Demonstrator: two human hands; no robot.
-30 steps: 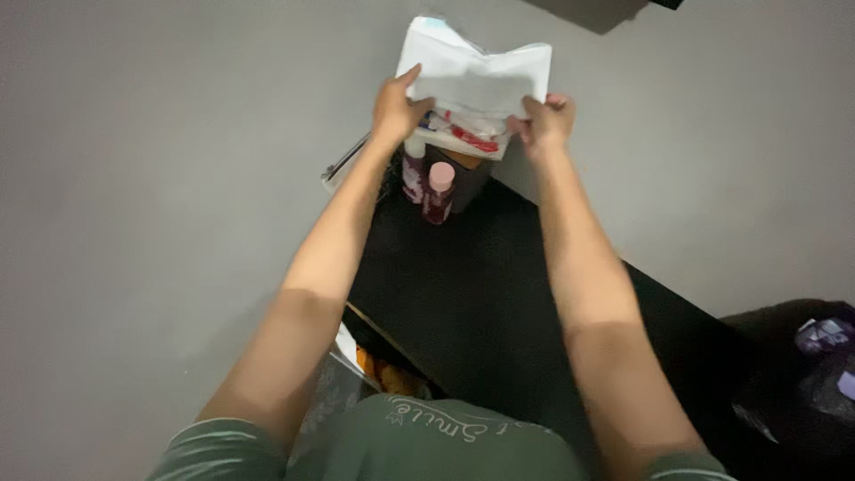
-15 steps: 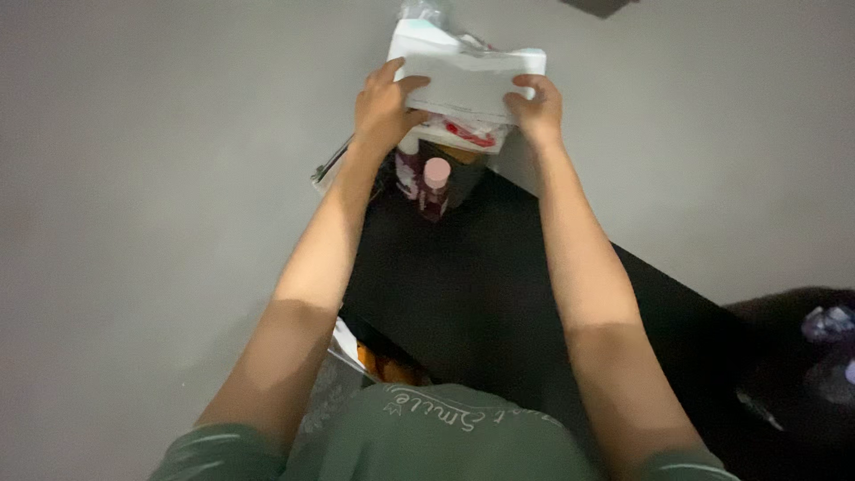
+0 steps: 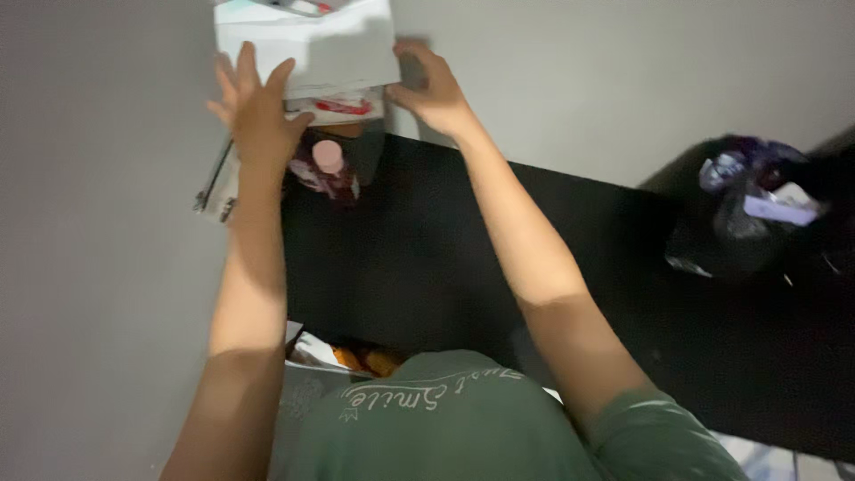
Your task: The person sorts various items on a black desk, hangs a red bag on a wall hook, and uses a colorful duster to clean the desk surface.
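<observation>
My left hand (image 3: 254, 111) lies flat, fingers spread, against the white packet (image 3: 307, 49); my right hand (image 3: 434, 89) curls loosely at its other edge. A pink-capped bottle (image 3: 329, 169) stands just below my left fingers.

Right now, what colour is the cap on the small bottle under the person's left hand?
Pink; the bottle cap shows best in the head view.

The packet (image 3: 307, 49) under my left hand (image 3: 258, 111) and right hand (image 3: 436, 89) is white, with a red-marked white wrapper (image 3: 343, 107) beneath; the bottle (image 3: 329, 169) has a pink cap and dark maroon body; the tabletop (image 3: 463, 258) is black; my shirt (image 3: 463, 428) is dull green with pale script; the bag (image 3: 739, 214) is black, holding purple scraps; the wall (image 3: 98, 267) is plain grey.
</observation>
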